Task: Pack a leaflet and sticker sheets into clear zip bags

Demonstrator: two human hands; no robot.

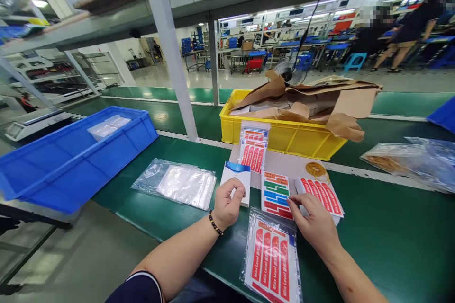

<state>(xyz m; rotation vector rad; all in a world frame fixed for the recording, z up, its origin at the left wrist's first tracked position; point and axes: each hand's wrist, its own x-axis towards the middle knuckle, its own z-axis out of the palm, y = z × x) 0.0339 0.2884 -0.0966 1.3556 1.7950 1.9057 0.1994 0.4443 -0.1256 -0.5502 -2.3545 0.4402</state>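
My left hand [227, 203] rests on the green bench with its fingers curled on the lower edge of a white and blue card stack [236, 179]. My right hand [313, 222] lies with fingertips pinching the lower corner of a multicoloured sticker sheet [276, 193]. A stack of red label sheets [325, 196] sits just right of that hand. A clear bag of red "Max Level" stickers [272, 260] lies between my forearms. More red sticker sheets [253, 149] lean against a yellow bin.
A yellow bin [284, 137] holds torn brown paper. A blue tray [71, 156] sits at the left, clear plastic bags [181, 182] beside it. Rubber bands [316, 169] and a bag [408, 161] lie at right. People stand far back.
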